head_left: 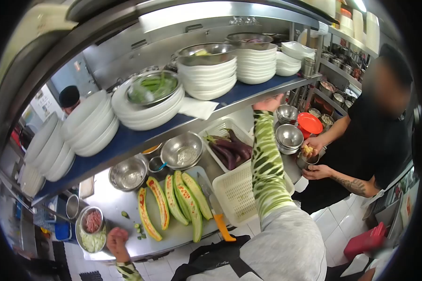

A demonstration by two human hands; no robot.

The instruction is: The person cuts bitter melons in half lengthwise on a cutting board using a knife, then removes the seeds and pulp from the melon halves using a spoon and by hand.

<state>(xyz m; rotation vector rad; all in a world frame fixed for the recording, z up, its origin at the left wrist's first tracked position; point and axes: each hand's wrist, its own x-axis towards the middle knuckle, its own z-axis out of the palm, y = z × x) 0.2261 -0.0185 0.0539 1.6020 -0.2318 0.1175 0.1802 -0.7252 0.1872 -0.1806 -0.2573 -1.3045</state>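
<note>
My left hand is curled near the table's front left edge, close to the bowl of shredded vegetable and the small bowl of pink meat. My right hand reaches far forward to the shelf's edge; its fingers are partly hidden there. Several long halved green vegetables with reddish seeds lie on the cutting board, with small green scraps at their left. Right of them rests a knife with an orange handle. Under my right forearm, purple eggplants fill a white basket.
Stacked white plates and bowls line the overhead shelf. Metal bowls stand behind the board. An empty white basket is at its right. A co-worker at the right holds a metal cup.
</note>
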